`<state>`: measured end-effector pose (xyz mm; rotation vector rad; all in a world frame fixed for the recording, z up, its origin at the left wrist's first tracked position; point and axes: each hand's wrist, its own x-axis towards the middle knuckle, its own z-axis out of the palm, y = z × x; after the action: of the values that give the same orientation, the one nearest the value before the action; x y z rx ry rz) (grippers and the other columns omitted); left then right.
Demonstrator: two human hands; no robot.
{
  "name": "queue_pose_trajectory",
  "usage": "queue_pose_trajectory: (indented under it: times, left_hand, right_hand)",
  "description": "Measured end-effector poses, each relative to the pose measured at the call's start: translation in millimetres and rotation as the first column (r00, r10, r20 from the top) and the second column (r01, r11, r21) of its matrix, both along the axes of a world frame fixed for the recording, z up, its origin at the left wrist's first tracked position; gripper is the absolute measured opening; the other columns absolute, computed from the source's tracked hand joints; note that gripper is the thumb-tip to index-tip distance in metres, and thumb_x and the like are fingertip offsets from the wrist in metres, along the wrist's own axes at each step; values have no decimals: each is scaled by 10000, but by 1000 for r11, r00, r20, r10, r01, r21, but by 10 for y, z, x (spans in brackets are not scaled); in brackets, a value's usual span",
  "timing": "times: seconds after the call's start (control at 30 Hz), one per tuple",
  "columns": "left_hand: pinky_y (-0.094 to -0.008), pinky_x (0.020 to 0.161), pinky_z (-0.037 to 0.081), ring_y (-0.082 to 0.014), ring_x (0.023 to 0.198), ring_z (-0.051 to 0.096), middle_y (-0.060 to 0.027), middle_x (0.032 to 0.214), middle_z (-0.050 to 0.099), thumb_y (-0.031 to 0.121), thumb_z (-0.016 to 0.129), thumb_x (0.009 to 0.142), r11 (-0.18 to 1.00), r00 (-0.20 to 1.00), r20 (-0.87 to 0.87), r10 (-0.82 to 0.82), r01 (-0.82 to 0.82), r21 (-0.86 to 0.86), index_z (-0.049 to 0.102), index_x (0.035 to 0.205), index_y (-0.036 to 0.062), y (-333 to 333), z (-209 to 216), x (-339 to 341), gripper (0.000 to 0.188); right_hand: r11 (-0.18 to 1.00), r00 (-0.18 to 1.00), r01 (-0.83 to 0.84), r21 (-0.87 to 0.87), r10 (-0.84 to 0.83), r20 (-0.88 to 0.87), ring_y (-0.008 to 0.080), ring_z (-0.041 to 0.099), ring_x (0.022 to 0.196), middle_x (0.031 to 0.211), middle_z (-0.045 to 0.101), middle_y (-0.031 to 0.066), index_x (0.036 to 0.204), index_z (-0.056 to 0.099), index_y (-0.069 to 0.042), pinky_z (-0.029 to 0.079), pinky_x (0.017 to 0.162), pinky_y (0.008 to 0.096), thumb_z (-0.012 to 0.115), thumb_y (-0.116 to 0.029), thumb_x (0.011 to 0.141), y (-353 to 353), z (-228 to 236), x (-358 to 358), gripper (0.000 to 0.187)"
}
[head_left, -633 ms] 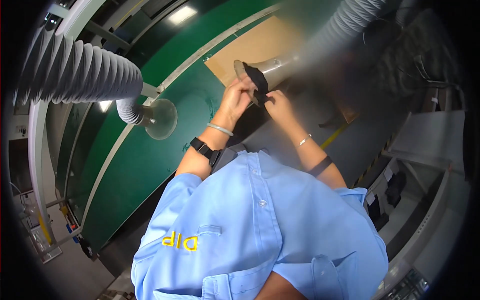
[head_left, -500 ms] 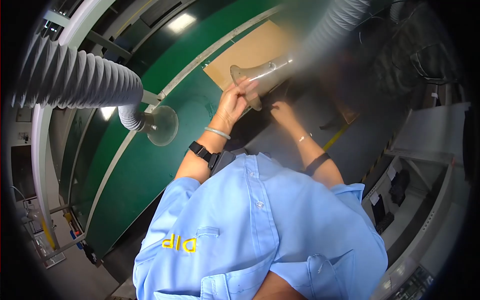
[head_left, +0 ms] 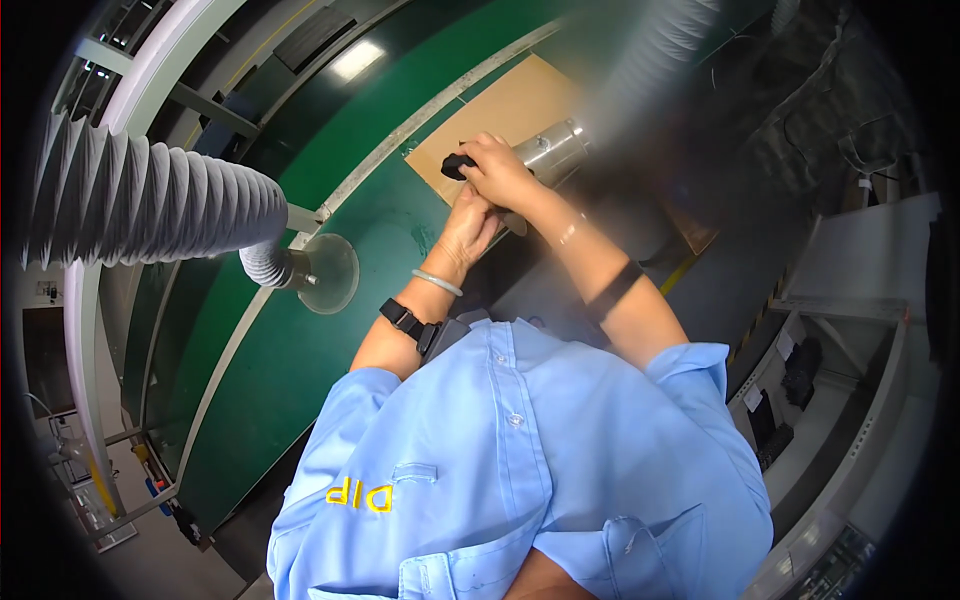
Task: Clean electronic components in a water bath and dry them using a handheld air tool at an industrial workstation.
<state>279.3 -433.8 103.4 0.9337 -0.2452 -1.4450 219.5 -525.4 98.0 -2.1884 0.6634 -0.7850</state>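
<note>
My right hand [head_left: 500, 172] is closed on a small dark object [head_left: 458, 166], black and irregular in outline; its exact kind does not show. Just below it, my left hand [head_left: 468, 228] has its fingers curled in under the right hand, and what they grip, if anything, is hidden. Both hands meet in front of a clear flared suction hood [head_left: 557, 148], whose mouth they largely cover. Behind them a brown cardboard sheet [head_left: 520, 90] lies along the green bench [head_left: 300, 370].
A grey corrugated duct [head_left: 170, 190] with a second clear hood [head_left: 330, 274] hangs over the bench at left. Another duct [head_left: 655, 60] rises blurred from the near hood. A pale metal rack [head_left: 850, 400] stands at right, with dark items on it.
My right hand has moved up and left from below the hood to meet my left hand, and the dark object now shows in it. My left hand has dropped slightly.
</note>
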Motion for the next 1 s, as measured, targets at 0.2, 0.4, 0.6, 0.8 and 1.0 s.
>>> queue_pose_trajectory:
  times: [0.2, 0.4, 0.6, 0.8, 1.0]
  left_hand:
    - [-333, 843, 466, -201, 885, 563, -67, 948, 551, -116, 404, 728, 994, 996, -63, -70, 64, -86, 483, 1080, 24, -28, -283, -11, 387]
    - [-327, 791, 480, -196, 894, 569, -77, 975, 570, -122, 398, 712, 998, 996, -92, -16, 10, -61, 489, 1055, 28, -3, -427, 110, 385]
    - [-301, 761, 482, -183, 888, 568, -77, 996, 576, -127, 391, 700, 999, 999, -37, 39, -38, 32, 504, 1063, 18, -34, -201, 122, 407]
    - [-409, 854, 461, -269, 1076, 527, -146, 1159, 533, -123, 368, 699, 1000, 1000, -6, -12, 12, -13, 433, 1174, 5, -139, -126, 195, 495]
    - [-495, 896, 433, -330, 1200, 449, -193, 1259, 473, -116, 346, 707, 993, 999, -16, 35, -33, 110, 360, 1227, -6, -25, -106, 274, 531]
  right_hand:
    - [996, 988, 85, 28, -80, -130, 343, 509, 989, 1024, 557, 160, 982, 625, -33, 429, 854, 395, 610, -114, 763, -423, -246, 333, 234]
    - [978, 964, 211, -1, -208, -165, 337, 505, 965, 1014, 549, 141, 945, 640, -77, 434, 857, 386, 626, -72, 714, -138, -84, 230, 232]
    - [957, 978, 209, -200, -210, 14, 316, 483, 987, 1042, 523, 109, 893, 635, -110, 440, 844, 400, 621, -7, 640, 282, -35, -469, 273]
    - [854, 864, 499, -146, -504, 6, 303, 502, 967, 1013, 541, 121, 879, 626, -87, 439, 839, 387, 602, 11, 638, 304, -551, -949, 261]
    - [319, 682, 254, 913, -728, 65, 277, 516, 1003, 1033, 562, 150, 1040, 578, -29, 414, 880, 364, 580, -72, 737, 276, -1029, -1136, 305]
